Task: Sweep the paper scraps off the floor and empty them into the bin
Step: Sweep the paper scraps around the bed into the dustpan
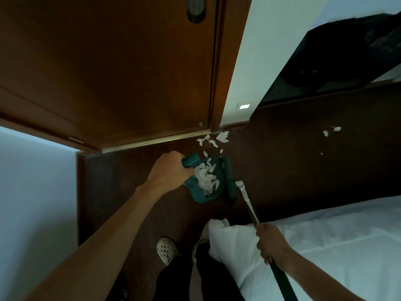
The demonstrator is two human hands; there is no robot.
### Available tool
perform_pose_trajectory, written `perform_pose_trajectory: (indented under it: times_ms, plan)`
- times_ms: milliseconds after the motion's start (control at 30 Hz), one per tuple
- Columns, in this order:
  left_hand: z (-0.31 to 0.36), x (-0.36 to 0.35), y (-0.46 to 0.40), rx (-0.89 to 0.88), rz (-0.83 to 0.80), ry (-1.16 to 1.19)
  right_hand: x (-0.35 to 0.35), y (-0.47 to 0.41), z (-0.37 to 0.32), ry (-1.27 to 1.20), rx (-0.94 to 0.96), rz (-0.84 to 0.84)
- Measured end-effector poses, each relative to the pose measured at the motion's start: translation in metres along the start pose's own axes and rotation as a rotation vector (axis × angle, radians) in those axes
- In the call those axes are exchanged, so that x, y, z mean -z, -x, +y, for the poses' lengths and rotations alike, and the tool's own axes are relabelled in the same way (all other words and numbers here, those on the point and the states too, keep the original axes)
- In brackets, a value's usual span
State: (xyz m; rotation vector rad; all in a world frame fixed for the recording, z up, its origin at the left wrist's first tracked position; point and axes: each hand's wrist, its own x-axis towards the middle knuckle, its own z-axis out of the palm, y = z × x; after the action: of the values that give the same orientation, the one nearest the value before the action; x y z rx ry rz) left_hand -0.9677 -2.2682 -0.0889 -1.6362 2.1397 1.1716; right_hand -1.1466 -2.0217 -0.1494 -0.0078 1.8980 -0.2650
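My left hand (168, 170) grips the handle of a teal dustpan (196, 193) that rests on the dark floor and holds a heap of white paper scraps (207, 178). My right hand (272, 244) is closed around the metal pole of a broom (249, 203); its teal head (227, 181) stands against the dustpan's right edge. More loose scraps (213, 140) lie on the floor beyond the pan, by the foot of the door. A few small scraps (331, 131) lie far off to the right. No bin is in view.
A brown wooden door (108, 72) stands straight ahead, with a white wall (256, 61) to its right. A bed with white sheets (325, 246) fills the lower right. A dark cabinet (336, 57) sits at the upper right. My feet in pale perforated shoes (166, 249) are below.
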Motion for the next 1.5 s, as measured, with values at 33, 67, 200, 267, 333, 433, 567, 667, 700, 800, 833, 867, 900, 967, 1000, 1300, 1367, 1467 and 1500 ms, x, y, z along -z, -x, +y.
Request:
perform_pose_trajectory:
  times_ms: [33, 67, 200, 267, 333, 433, 567, 667, 700, 800, 833, 867, 900, 967, 1000, 1300, 1367, 1467, 1500]
  plan:
    - [-0.003, 0.002, 0.000, 0.012, 0.013, 0.001, 0.004, -0.007, -0.005, 0.038, 0.018, 0.017]
    - [-0.005, 0.004, -0.001, 0.023, 0.023, 0.005, 0.007, -0.014, -0.012, 0.087, 0.039, 0.029]
    - [-0.019, 0.012, -0.004, 0.075, 0.055, 0.026, 0.019, -0.056, -0.041, 0.190, 0.064, 0.117]
    - [-0.025, 0.016, -0.004, 0.099, 0.078, 0.015, 0.024, -0.072, -0.062, 0.237, 0.061, 0.133]
    - [-0.031, 0.020, -0.004, 0.118, 0.110, 0.006, 0.026, -0.085, -0.083, 0.259, 0.038, 0.144]
    - [-0.038, 0.029, -0.003, 0.142, 0.152, 0.019, 0.024, -0.093, -0.111, 0.353, 0.053, 0.162]
    - [-0.045, 0.042, -0.003, 0.155, 0.173, 0.011, 0.015, -0.103, -0.136, 0.432, 0.069, 0.158]
    - [-0.051, 0.049, 0.000, 0.140, 0.194, 0.013, 0.009, -0.101, -0.144, 0.450, 0.075, 0.085]
    - [-0.054, 0.051, 0.000, 0.139, 0.207, 0.012, 0.007, -0.098, -0.144, 0.472, 0.086, 0.055]
    - [-0.064, 0.056, 0.002, 0.152, 0.248, 0.040, -0.001, -0.084, -0.142, 0.503, 0.106, -0.001]
    - [-0.067, 0.059, 0.003, 0.158, 0.260, 0.053, -0.003, -0.079, -0.140, 0.508, 0.117, -0.005]
    - [-0.070, 0.061, 0.004, 0.162, 0.266, 0.065, -0.005, -0.075, -0.137, 0.515, 0.128, -0.004]
    - [-0.073, 0.063, 0.005, 0.163, 0.268, 0.078, -0.007, -0.072, -0.134, 0.525, 0.137, 0.000]
    - [-0.080, 0.069, 0.007, 0.167, 0.266, 0.100, -0.010, -0.066, -0.130, 0.559, 0.162, 0.022]
    - [-0.084, 0.073, 0.009, 0.173, 0.264, 0.104, -0.012, -0.063, -0.130, 0.575, 0.174, 0.033]
    - [-0.128, 0.108, 0.005, 0.172, 0.281, 0.086, -0.037, -0.065, -0.164, 0.666, 0.184, 0.064]
    - [-0.140, 0.114, 0.001, 0.177, 0.276, 0.094, -0.042, -0.064, -0.164, 0.722, 0.171, 0.051]
    - [-0.155, 0.119, -0.006, 0.166, 0.261, 0.127, -0.048, -0.059, -0.157, 0.757, 0.180, 0.048]
    - [-0.160, 0.123, -0.009, 0.161, 0.253, 0.139, -0.053, -0.056, -0.155, 0.767, 0.192, 0.050]
